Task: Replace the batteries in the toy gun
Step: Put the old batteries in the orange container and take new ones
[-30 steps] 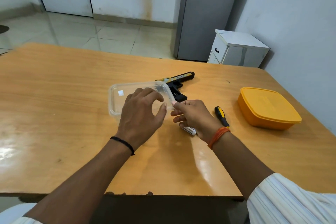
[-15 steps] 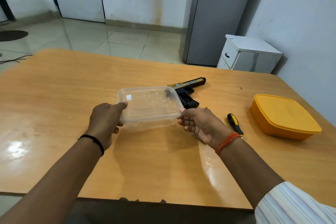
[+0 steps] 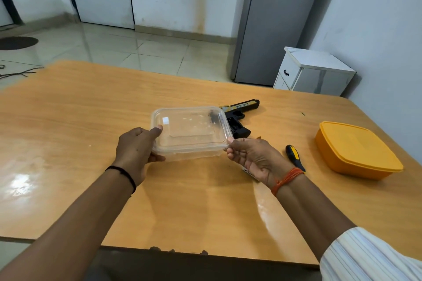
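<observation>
The left hand (image 3: pixel 134 150) grips the near left corner of a clear plastic container (image 3: pixel 190 131), thumb laid over the lid's rim and the fingers curled beneath the base. The right hand (image 3: pixel 253 157) pinches the container's near right corner, thumb tip on the rim, the other fingers loosely bent below it. Between them the container sits low over the wooden table (image 3: pixel 68 121); whether it rests on the wood or is lifted just clear I cannot tell. Its lid is on, and something small and dark shows through the plastic near the far right corner.

The toy gun (image 3: pixel 237 116), black with a yellow-gold slide, lies flat on the table just behind the container's far right corner, partly hidden by it, barrel pointing away to the right. A white label-like scrap (image 3: pixel 247 170) peeks out from under the right palm; too little shows to say what it is. A screwdriver (image 3: pixel 294 157) with a black and yellow handle lies on the table just right of the right wrist. Further right, well apart from the hands, stands a closed orange box (image 3: pixel 356 150).
</observation>
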